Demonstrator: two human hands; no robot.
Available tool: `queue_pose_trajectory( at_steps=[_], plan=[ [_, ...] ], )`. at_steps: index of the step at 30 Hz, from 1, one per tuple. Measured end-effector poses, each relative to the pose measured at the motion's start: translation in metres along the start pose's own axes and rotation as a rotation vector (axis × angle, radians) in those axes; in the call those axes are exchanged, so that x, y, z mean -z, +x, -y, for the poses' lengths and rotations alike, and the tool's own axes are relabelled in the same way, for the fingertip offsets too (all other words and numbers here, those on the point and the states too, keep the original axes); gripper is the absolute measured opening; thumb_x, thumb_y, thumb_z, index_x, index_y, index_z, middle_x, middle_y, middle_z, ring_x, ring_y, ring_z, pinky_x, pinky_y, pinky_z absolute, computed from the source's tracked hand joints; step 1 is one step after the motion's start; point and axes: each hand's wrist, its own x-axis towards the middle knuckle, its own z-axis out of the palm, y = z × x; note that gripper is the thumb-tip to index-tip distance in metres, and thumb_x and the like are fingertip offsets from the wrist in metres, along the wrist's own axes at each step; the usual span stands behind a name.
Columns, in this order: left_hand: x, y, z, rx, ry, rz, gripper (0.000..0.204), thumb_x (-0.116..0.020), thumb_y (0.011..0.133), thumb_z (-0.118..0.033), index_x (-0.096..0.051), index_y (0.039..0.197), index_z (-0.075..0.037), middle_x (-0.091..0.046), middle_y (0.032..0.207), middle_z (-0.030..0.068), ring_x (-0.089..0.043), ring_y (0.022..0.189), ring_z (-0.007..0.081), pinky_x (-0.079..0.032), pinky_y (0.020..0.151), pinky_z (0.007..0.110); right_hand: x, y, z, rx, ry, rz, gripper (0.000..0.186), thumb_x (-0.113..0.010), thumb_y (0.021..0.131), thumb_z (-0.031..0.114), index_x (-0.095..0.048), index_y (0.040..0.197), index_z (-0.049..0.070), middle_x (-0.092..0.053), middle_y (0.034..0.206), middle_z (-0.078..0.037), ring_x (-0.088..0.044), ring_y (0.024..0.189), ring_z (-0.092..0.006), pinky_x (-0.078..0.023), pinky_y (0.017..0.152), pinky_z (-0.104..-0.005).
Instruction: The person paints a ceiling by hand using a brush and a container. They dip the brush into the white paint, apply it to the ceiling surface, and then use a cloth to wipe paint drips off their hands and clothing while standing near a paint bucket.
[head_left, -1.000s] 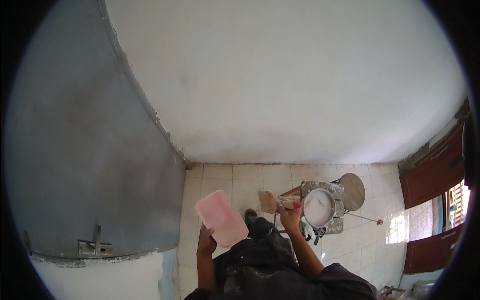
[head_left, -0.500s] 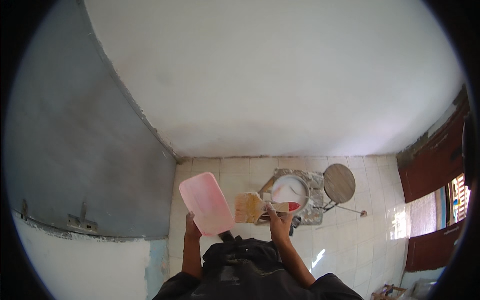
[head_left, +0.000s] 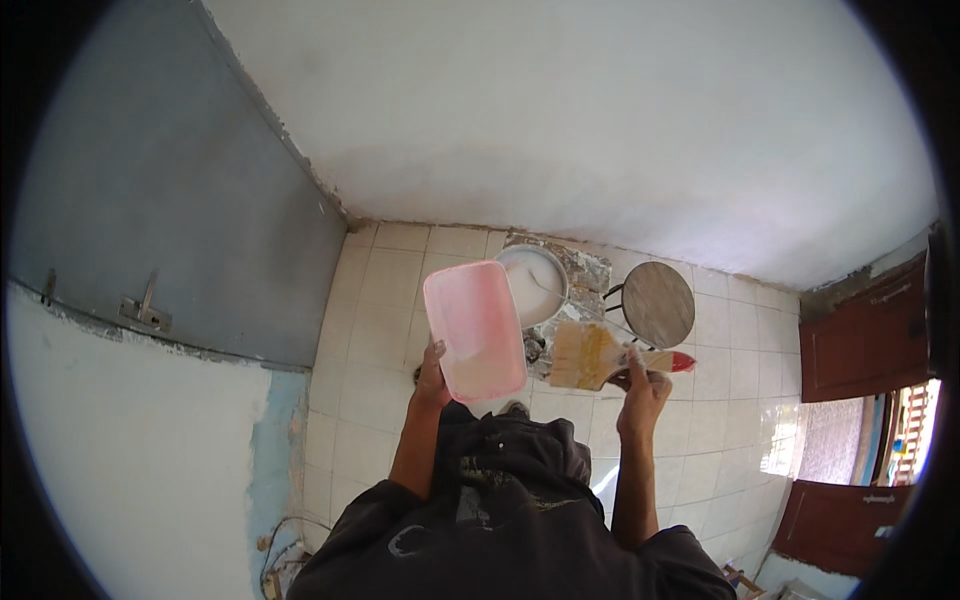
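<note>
My left hand (head_left: 433, 374) grips the left edge of a pink rectangular plastic tub (head_left: 476, 330), whose inside faces up and carries a pale smear. Closed round a wide paintbrush (head_left: 582, 357), my right hand (head_left: 641, 388) holds it by its red-tipped handle. The brush lies nearly level, its pale, yellow-stained bristles pointing left toward the tub, with a gap between them. Beyond the tub, a round bucket of white paint (head_left: 528, 288) with a thin stick or wire in it is partly covered by the tub's corner.
The bucket stands on a paint-splattered board (head_left: 585, 268). Right of it is a round-topped stool (head_left: 657, 305) on tiled floor (head_left: 375, 290). A white wall (head_left: 560, 120) rises ahead, a grey metal door (head_left: 180, 180) stands left, and brown shutters (head_left: 862, 322) are at right.
My view has shifted, with the floor things now higher and further left. The tub has moved up and right, nearer the bucket. The brush has gone right and up, away from the bucket.
</note>
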Motion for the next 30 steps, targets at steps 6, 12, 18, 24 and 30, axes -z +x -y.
queue_pose_trajectory(
  at_steps=[6, 12, 18, 24, 30],
  plan=[
    [-0.012, -0.019, 0.002, 0.054, -0.024, -0.028, 0.068, -0.053, 0.085, -0.029, -0.021, 0.141, -0.006, -0.041, 0.134, 0.0115, -0.044, 0.122, 0.0251, -0.039, 0.101, 0.04, 0.01, 0.006, 0.022, 0.061, 0.113, -0.095, 0.027, -0.059, 0.088, 0.017, -0.06, 0.092, -0.01, -0.064, 0.082, -0.013, -0.063, 0.067, -0.017, -0.055, 0.06, -0.0297],
    [-0.007, -0.021, 0.012, -0.067, 0.182, 0.003, 0.057, -0.049, 0.087, -0.037, -0.044, 0.126, 0.004, -0.056, 0.118, 0.0141, -0.058, 0.104, 0.025, -0.048, 0.089, 0.038, -0.006, -0.007, 0.029, -0.008, 0.248, -0.158, 0.029, -0.057, 0.089, 0.018, -0.06, 0.095, -0.01, -0.063, 0.084, -0.015, -0.063, 0.067, -0.0197, -0.055, 0.06, -0.0313],
    [-0.016, -0.009, 0.013, -0.043, 0.064, 0.033, 0.059, -0.05, 0.087, -0.037, -0.042, 0.127, 0.005, -0.056, 0.118, 0.0151, -0.058, 0.105, 0.0251, -0.049, 0.089, 0.039, -0.006, 0.001, 0.015, -0.341, 0.374, -0.177, 0.03, -0.054, 0.089, 0.019, -0.056, 0.105, -0.006, -0.06, 0.091, -0.013, -0.062, 0.078, -0.0217, -0.053, 0.064, -0.0332],
    [-0.006, 0.013, -0.007, 0.17, -0.101, 0.082, 0.076, -0.056, 0.083, -0.025, -0.016, 0.144, -0.006, -0.035, 0.139, 0.0131, -0.036, 0.128, 0.0261, -0.035, 0.104, 0.041, -0.03, 0.012, 0.03, -0.238, 0.332, -0.159, 0.028, -0.054, 0.09, 0.021, -0.054, 0.104, -0.003, -0.059, 0.091, -0.012, -0.06, 0.074, -0.0215, -0.052, 0.064, -0.0328],
    [-0.019, 0.014, 0.005, 0.093, -0.075, 0.012, 0.062, -0.052, 0.084, -0.033, -0.035, 0.133, 0.002, -0.051, 0.124, 0.018, -0.055, 0.11, 0.0299, -0.045, 0.095, 0.043, -0.019, 0.037, 0.028, -0.23, 0.393, -0.09, 0.026, -0.055, 0.089, 0.022, -0.055, 0.101, -0.001, -0.061, 0.09, -0.01, -0.06, 0.074, -0.02, -0.05, 0.063, -0.0339]
  ],
)
